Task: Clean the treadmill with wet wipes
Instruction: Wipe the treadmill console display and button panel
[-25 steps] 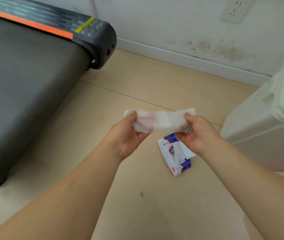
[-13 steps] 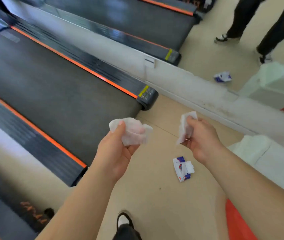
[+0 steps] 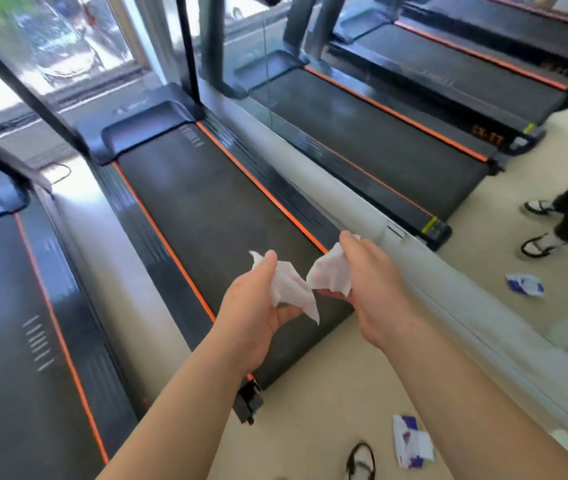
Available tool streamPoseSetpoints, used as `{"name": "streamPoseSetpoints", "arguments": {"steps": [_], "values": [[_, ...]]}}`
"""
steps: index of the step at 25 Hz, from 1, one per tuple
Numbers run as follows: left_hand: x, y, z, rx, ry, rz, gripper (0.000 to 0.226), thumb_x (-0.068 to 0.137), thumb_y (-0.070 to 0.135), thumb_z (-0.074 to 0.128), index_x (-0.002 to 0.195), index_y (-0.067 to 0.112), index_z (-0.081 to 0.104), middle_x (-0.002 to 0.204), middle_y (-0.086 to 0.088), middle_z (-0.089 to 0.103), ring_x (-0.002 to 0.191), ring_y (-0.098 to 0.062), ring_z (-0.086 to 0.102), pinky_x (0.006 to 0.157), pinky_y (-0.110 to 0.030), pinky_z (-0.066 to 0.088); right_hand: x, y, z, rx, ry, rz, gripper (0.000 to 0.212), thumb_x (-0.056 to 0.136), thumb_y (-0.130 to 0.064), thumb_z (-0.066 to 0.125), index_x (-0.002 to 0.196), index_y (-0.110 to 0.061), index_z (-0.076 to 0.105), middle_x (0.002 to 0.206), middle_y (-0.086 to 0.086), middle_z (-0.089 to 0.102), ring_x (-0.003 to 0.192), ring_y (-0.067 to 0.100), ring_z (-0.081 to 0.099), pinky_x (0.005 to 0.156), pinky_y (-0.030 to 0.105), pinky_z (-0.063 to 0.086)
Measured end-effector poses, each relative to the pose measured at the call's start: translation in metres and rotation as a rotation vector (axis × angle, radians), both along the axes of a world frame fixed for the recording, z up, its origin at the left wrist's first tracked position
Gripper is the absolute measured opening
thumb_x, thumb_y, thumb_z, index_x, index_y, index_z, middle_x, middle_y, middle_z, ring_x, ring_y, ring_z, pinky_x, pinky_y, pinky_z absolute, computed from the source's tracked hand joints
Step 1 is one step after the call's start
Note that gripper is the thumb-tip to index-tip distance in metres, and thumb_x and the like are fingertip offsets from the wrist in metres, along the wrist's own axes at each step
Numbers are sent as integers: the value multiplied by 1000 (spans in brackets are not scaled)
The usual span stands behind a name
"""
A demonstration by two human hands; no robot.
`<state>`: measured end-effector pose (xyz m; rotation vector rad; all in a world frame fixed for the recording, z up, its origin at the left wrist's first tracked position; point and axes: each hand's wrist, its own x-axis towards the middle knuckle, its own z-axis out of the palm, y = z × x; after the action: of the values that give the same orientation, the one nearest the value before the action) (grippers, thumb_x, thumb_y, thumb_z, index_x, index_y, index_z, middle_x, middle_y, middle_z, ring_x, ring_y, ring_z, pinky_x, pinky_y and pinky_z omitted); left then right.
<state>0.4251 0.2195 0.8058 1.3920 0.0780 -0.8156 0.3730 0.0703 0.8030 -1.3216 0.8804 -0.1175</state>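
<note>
Fingers [image 3: 270, 261] of your left hand [image 3: 251, 313] pinch the left wipe [image 3: 291, 289]; your right hand [image 3: 372, 275] grips the right wipe [image 3: 331, 273], both just above the treadmill's [image 3: 206, 209] rear end. Risk: corners dangle loose, so a crumpled wipe may slip free or merely smear the belt.

The beige floor [image 3: 310, 393] carries the treadmill [image 3: 213, 216], with a second treadmill [image 3: 5, 341] to its left. A wet wipe pack [image 3: 410, 441] lies near the treadmill's rear end.
</note>
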Motion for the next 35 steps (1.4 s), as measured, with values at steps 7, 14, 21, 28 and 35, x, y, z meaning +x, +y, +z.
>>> {"name": "streamPoseSetpoints", "arguments": {"steps": [7, 14, 21, 28, 35], "values": [[94, -70, 30, 362, -416, -273, 58, 109, 46, 25, 86, -1, 50, 84, -17, 58, 77, -14, 53, 91, -41, 53, 115, -90, 22, -236, -111, 214, 35, 100, -38, 40, 85, -11, 56, 89, 13, 62, 87, 29, 62, 84, 47, 55], [173, -92, 67, 281, -209, 9, 43, 108, 37, 38, 101, 21, 77, 108, 8, 77, 105, -7, 69, 98, -25, 47, 229, -132, 67, -190, -260, 462, 39, 98, -27, 41, 75, 4, 50, 74, 20, 69, 77, 35, 62, 80, 45, 54], [265, -77, 84, 156, -99, 417, 34, 105, 22, 47, 103, 9, 77, 108, -11, 75, 97, -24, 68, 98, -45, 52, 341, -110, 70, -3, -197, 506, 44, 92, -43, 67, 94, 0, 63, 90, 22, 71, 79, 33, 69, 72, 42, 53], [425, -43, 100, 103, -123, 578, 28, 86, 18, 57, 98, 6, 80, 98, -11, 74, 78, -17, 68, 86, -36, 58, 515, -73, 75, -138, -189, 505, 12, 96, -22, 65, 92, -13, 73, 78, -5, 70, 69, 7, 62, 60, 21, 47], [636, 21, 232, 206, -211, 638, 18, 77, 14, 64, 66, 12, 77, 84, -1, 72, 91, -26, 70, 91, -41, 53, 732, -2, 195, -139, -133, 544, 22, 95, -21, 57, 89, -10, 75, 91, 12, 75, 78, 18, 65, 71, 32, 51]]}}
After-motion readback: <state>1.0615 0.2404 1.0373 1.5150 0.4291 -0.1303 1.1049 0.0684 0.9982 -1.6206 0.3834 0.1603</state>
